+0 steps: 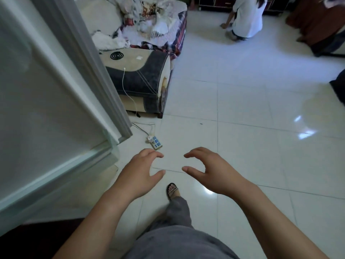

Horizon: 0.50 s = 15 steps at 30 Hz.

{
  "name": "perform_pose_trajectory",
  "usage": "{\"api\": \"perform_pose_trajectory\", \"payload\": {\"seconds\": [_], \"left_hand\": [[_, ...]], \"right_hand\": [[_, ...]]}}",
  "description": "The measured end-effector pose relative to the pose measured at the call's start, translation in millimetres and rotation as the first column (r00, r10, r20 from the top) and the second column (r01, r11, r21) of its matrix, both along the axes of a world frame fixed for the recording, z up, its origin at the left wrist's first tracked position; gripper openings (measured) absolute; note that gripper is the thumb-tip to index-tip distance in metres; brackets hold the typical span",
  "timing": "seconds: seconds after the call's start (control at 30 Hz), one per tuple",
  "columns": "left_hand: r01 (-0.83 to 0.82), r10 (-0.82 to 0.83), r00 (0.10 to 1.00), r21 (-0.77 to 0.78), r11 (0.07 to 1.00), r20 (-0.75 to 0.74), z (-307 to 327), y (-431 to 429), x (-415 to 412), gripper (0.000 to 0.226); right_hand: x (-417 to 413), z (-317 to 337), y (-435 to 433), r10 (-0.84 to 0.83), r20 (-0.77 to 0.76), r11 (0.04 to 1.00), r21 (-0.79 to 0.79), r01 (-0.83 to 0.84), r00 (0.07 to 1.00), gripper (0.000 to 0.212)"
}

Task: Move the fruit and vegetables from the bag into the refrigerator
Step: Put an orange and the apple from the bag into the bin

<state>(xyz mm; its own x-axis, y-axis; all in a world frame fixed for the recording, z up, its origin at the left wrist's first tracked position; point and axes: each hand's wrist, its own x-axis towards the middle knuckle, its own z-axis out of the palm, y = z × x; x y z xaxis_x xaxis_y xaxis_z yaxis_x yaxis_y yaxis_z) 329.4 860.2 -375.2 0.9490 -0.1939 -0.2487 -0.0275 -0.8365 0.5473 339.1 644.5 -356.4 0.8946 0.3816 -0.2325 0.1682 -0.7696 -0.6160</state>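
Observation:
The white refrigerator (43, 101) fills the left side of the view, its door face toward me. My left hand (139, 171) and my right hand (209, 171) hang side by side over the tiled floor, just right of the refrigerator's lower corner. Both have loosely curved fingers and hold nothing. No bag, fruit or vegetables are in view.
A sofa (143, 71) piled with clothes stands behind the refrigerator. A power strip (155, 142) with cables lies on the floor near my left hand. Another person (246, 17) crouches at the far side. Dark furniture (317, 25) stands at the top right. My sandalled foot (173, 190) steps forward.

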Motion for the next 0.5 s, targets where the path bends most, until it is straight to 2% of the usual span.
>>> {"api": "perform_pose_trajectory", "payload": {"seconds": [0.2, 0.37, 0.5], "left_hand": [[-0.027, 0.028, 0.999, -0.038, 0.999, 0.026, 15, -18, 131, 0.041], [-0.148, 0.148, 0.983, -0.002, 0.989, 0.109, 30, -18, 204, 0.044], [-0.304, 0.298, 0.946, 0.03, 0.952, 0.129, 32, -6, 246, 0.048]], "right_hand": [[129, 27, -8, 0.035, 0.031, 0.996, -0.081, -0.033, 0.999, 0.043], [225, 35, 5, 0.069, 0.098, 0.995, -0.074, -0.062, 0.993, 0.041], [295, 29, 36, 0.209, 0.085, 0.977, -0.046, -0.206, 0.974, 0.041]]}}
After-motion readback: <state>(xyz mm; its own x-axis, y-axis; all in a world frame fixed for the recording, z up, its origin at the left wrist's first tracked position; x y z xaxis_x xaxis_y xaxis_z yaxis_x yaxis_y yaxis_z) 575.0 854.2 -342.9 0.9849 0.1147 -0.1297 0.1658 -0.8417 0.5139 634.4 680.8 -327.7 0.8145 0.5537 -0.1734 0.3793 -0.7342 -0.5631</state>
